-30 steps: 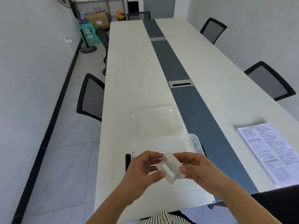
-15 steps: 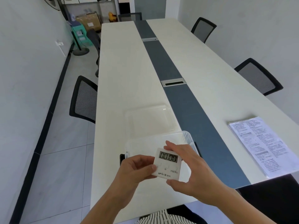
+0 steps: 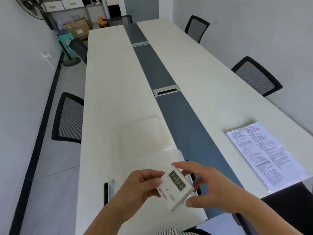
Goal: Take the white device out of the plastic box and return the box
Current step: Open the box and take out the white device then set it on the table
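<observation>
The white device (image 3: 175, 188) is a small digital timer whose screen reads 00:00. I hold it above the table's near edge, screen up and turned clockwise. My left hand (image 3: 140, 187) pinches its left edge. My right hand (image 3: 208, 189) grips its top and right corners with fingertip and thumb. The clear plastic box (image 3: 118, 167) sits on the table under my hands, mostly hidden. Its clear lid (image 3: 142, 131) lies flat just beyond it.
A long white table (image 3: 115, 82) with a dark centre strip (image 3: 184, 126) runs away from me. A stack of printed sheets (image 3: 264, 153) lies at the right. Black mesh chairs (image 3: 67, 117) line both sides. A black object (image 3: 105, 194) pokes out beside the box.
The device went from showing its back to showing its screen, then rotated clockwise in my hands. The view shifted left and down a little.
</observation>
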